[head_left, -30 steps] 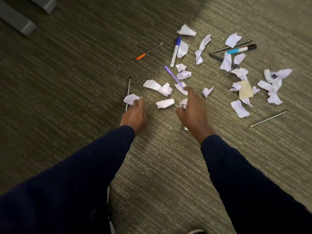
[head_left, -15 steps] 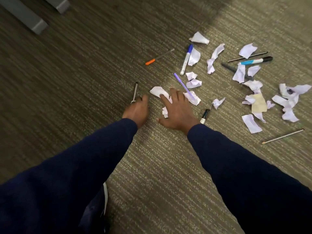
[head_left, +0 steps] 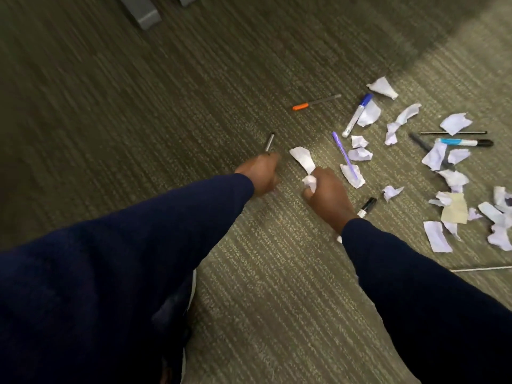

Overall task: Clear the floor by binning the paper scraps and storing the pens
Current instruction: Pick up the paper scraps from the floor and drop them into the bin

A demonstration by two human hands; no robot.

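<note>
We had our right hand (head_left: 327, 195) clenched on crumpled paper scraps (head_left: 309, 182), featherlight and soft, best bunched, while our left hand (head_left: 260, 173) gripped a stiff, thin pen (head_left: 269, 142).

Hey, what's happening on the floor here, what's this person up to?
A person in dark sleeves is clearing a littered carpet. The right hand is closed on crumpled paper, with a longer scrap sticking out. The left hand is fisted by a grey pen; whether it grips the pen is unclear. Many scraps and pens, including a purple one, lie to the right.
</note>
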